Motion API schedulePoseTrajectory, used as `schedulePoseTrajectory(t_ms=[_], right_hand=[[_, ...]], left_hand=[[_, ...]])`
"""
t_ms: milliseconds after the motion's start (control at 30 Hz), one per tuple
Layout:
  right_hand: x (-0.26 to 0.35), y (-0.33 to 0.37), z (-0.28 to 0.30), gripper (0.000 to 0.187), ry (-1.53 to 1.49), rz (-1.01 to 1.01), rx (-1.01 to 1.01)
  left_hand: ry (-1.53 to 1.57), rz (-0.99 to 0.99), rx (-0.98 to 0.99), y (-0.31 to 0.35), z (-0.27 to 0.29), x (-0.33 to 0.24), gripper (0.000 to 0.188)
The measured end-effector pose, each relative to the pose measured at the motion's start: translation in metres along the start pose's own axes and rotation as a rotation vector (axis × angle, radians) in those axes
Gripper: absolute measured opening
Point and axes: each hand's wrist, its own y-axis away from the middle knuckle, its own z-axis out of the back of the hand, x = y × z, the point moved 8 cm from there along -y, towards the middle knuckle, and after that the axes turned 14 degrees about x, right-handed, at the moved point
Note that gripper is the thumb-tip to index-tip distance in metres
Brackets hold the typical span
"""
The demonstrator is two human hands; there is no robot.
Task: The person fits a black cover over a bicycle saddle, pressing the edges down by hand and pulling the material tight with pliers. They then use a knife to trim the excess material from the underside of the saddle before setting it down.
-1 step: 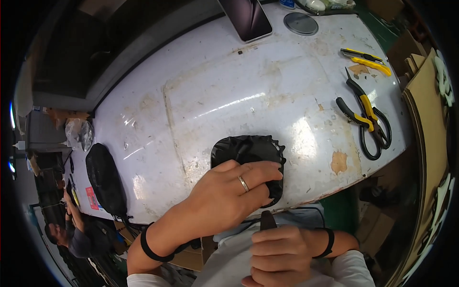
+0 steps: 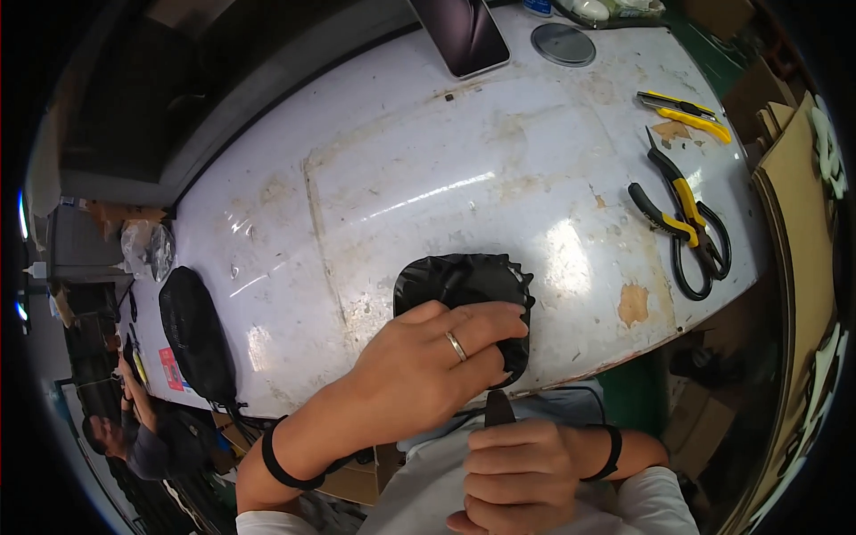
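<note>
A black piece with a smooth, wrinkled covering and gathered, ruffled edges [image 2: 428, 275] lies near the front edge of the worktable [image 2: 267, 205]. Across it rests my left hand [image 2: 428, 358], fingers bent over its right side and holding it; the hand hides much of the piece. Closer to my body, my right hand [image 2: 520, 473] is closed in a fist around a dark, flat tapering tool [image 2: 499, 407]. Only its narrowing end sticks up out of the fist, just below the black piece. The rest of that tool is hidden.
Pliers [image 2: 709, 250], thin-nosed pliers with a yellow and black grip [image 2: 682, 192] and a yellow utility knife [image 2: 687, 116] lie at right. A phone [image 2: 464, 40] and round grey disc [image 2: 563, 45] sit behind. A long black pouch [image 2: 192, 330] and another person [image 2: 156, 437] are at left.
</note>
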Motion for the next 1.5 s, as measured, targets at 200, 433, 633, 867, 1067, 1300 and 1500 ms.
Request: schedulePoseTrajectory(t_ms=[200, 433, 633, 867, 1067, 1300, 1500], right_hand=[[-0.012, 0.001, -0.007, 0.025, -0.022, -0.114, 0.031], [-0.022, 0.031, 0.002, 0.023, -0.219, -0.165, -0.043], [-0.026, 0.048, 0.013, 0.023, -0.412, -0.023, -0.186], [-0.002, 0.03, 0.009, 0.018, -0.204, -0.004, -0.006], [-0.015, 0.027, -0.002, 0.017, -0.097, -0.078, -0.029], [-0.025, 0.052, 0.007, 0.021, -0.366, -0.042, -0.131], [-0.013, 0.051, 0.02, 0.021, -0.334, -0.018, -0.106]], left_hand=[[-0.116, -0.04, -0.029, -0.001, -0.004, -0.013, 0.008], [-0.11, -0.037, -0.022, 0.001, -0.005, -0.013, 0.007], [-0.049, -0.006, -0.006, -0.001, 0.002, -0.012, 0.015], [-0.023, 0.001, 0.015, -0.001, -0.002, -0.012, 0.017], [-0.045, -0.018, 0.016, -0.002, -0.001, -0.014, 0.018], [0.005, -0.036, 0.021, -0.004, 0.001, -0.011, 0.018], [-0.017, -0.001, 0.024, -0.003, -0.001, -0.01, 0.016]])
